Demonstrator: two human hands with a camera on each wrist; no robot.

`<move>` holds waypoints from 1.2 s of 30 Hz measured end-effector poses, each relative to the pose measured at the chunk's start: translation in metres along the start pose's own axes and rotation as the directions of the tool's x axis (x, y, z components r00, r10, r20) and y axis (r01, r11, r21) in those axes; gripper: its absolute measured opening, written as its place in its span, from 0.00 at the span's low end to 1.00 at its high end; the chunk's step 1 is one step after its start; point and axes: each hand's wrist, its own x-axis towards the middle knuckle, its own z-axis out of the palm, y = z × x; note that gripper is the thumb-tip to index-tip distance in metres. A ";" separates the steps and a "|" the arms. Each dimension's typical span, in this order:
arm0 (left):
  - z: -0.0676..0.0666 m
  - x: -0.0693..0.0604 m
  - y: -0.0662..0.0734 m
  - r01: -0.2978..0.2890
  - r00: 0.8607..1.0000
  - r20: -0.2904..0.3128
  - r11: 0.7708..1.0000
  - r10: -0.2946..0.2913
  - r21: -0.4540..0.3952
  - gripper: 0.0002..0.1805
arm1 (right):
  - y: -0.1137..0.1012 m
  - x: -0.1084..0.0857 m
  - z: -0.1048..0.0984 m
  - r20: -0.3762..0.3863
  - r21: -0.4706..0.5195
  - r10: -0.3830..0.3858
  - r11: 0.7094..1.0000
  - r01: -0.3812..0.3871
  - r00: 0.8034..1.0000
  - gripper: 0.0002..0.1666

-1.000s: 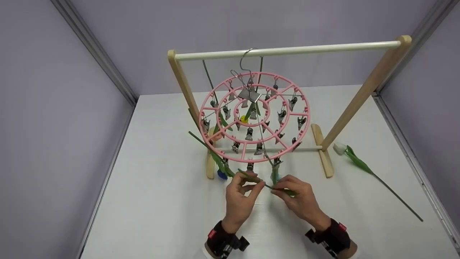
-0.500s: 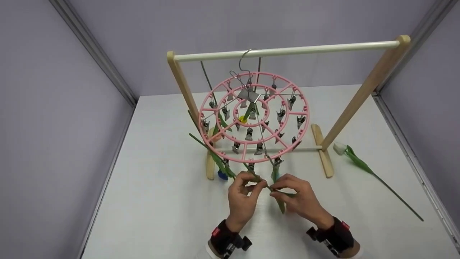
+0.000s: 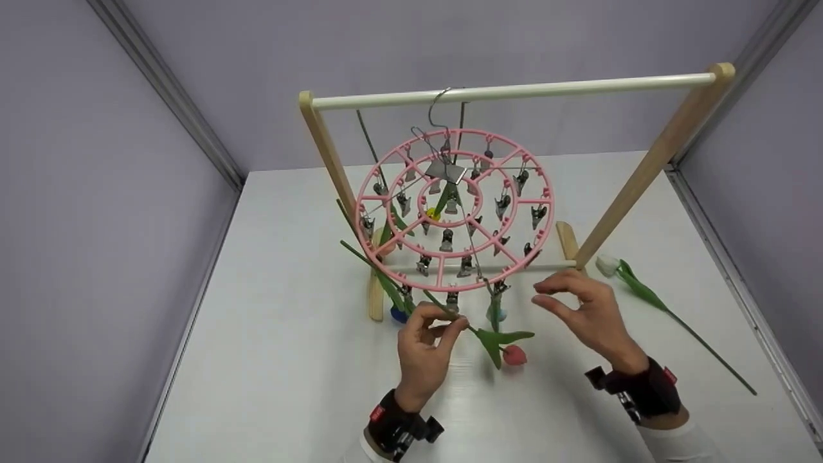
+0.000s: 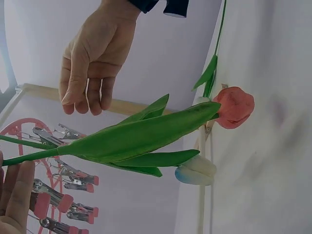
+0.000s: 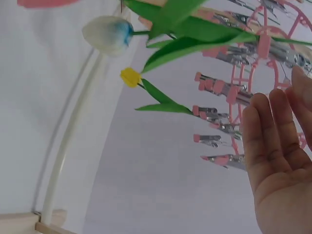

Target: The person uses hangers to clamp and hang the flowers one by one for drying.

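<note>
My left hand (image 3: 424, 360) pinches the green stem of a red artificial tulip (image 3: 514, 355) between thumb and fingers, just below the near rim of a pink round clip hanger (image 3: 450, 287). The bloom points right and down, with its leaves spread in the left wrist view. Off to the right, my right hand (image 3: 593, 316) is apart from the flower, its fingers relaxed and holding nothing. In the right wrist view a blue-white tulip (image 5: 105, 36) and a yellow tulip (image 5: 130, 77) hang among the metal clips (image 5: 209, 113).
The hanger hooks over the white bar (image 3: 553, 87) of a wooden-legged rack (image 3: 633, 183). A white tulip (image 3: 646, 292) lies on the table (image 3: 276, 360) at the right. A blue tulip (image 3: 398, 314) and an orange one (image 3: 386, 244) hang at the hanger's left.
My right hand has let go of the red tulip and moved right and up, uncovering its bloom and leaves. My left hand still pinches the stem and has shifted slightly left.
</note>
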 end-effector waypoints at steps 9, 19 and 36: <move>-0.003 0.000 0.002 0.016 1.000 0.023 1.000 -0.016 0.000 0.12 | 0.007 0.032 -0.022 -0.055 -0.041 0.060 0.997 -0.062 0.997 0.17; -0.007 0.002 0.003 0.000 0.999 0.042 1.000 0.000 0.004 0.13 | 0.019 0.060 -0.027 0.072 -0.049 0.117 0.992 -0.114 0.990 0.15; -0.008 -0.002 0.005 0.019 0.998 0.058 1.000 -0.020 0.022 0.10 | 0.015 0.079 -0.027 0.280 -0.107 0.183 0.981 -0.159 0.942 0.17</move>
